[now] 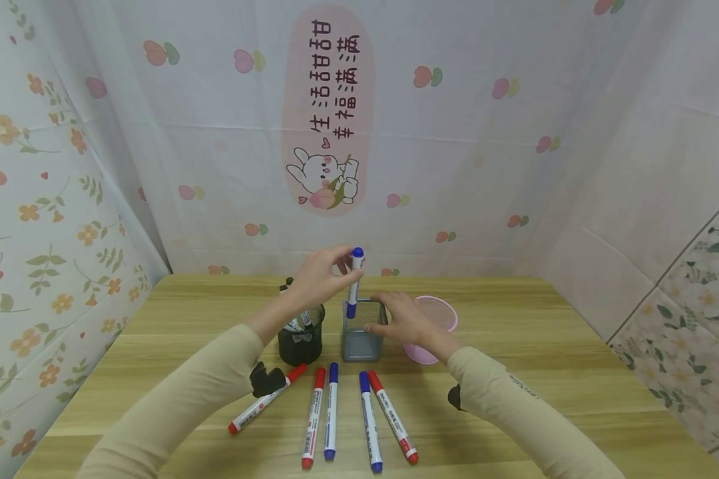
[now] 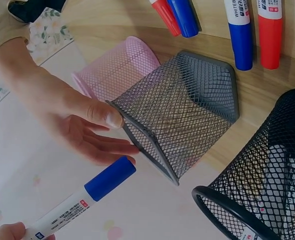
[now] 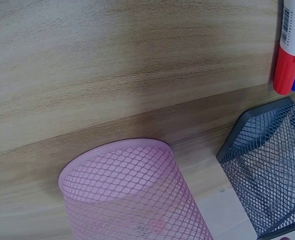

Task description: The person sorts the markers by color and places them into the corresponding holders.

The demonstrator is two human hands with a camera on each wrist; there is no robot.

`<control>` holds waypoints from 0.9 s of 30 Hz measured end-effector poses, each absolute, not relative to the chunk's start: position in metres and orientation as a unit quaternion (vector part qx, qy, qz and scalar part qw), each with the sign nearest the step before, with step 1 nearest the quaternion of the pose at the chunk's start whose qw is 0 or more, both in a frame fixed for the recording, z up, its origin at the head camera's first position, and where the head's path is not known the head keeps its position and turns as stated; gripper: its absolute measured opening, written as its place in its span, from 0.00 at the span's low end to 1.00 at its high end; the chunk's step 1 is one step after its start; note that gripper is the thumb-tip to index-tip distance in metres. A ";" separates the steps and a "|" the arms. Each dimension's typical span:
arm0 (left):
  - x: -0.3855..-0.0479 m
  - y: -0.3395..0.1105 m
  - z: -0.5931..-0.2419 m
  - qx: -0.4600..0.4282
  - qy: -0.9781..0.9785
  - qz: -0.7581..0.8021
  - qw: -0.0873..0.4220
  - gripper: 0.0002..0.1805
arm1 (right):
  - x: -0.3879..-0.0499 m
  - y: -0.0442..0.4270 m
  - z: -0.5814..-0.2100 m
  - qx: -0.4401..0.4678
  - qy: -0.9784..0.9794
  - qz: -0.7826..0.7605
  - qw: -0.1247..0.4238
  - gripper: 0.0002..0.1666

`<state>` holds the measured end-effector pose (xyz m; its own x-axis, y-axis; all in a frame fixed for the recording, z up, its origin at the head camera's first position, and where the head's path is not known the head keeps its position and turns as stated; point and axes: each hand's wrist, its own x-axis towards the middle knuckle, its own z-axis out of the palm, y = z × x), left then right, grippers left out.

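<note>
A blue-capped white marker (image 1: pixel 355 283) is pinched upright by the left hand (image 1: pixel 323 274), its lower end at the rim of the grey square mesh holder (image 1: pixel 362 346). In the left wrist view the same marker (image 2: pixel 67 212) points its blue end toward the mouth of the grey holder (image 2: pixel 172 110). The right hand (image 1: pixel 407 319) grips that holder's rim at its right side; the left wrist view shows its thumb and fingers (image 2: pixel 95 111) around the rim.
A black mesh holder (image 1: pixel 300 347) with markers stands left of the grey one, a pink mesh holder (image 1: pixel 422 354) to the right. Nearer lie red markers (image 1: pixel 313 416) (image 1: pixel 393 416) and blue markers (image 1: pixel 332 412) (image 1: pixel 369 419), plus another red marker (image 1: pixel 263 402) at the left.
</note>
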<state>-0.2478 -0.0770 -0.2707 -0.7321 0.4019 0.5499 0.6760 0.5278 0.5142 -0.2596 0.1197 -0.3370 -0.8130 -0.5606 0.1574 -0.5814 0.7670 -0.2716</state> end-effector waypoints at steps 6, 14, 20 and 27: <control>-0.254 -0.072 -0.273 -0.314 -0.856 -0.373 0.175 0.13 | -0.261 0.120 -0.338 0.303 -0.940 0.156 0.037 0.37; -0.262 -0.067 -0.282 -0.309 -0.862 -0.364 0.169 0.14 | -0.260 0.120 -0.339 0.304 -0.939 0.154 0.043 0.37; -0.264 -0.066 -0.288 -0.293 -0.867 -0.370 0.158 0.11 | -0.260 0.120 -0.339 0.302 -0.939 0.157 0.044 0.37; -0.266 -0.067 -0.296 -0.282 -0.874 -0.370 0.142 0.10 | -0.261 0.120 -0.338 0.308 -0.937 0.159 0.047 0.37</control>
<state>-0.2661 -0.0672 -0.2964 -0.8002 0.3885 0.4568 0.5984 0.5669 0.5662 -0.2606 0.1196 -0.3385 -0.8062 -0.5613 0.1870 -0.5915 0.7600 -0.2694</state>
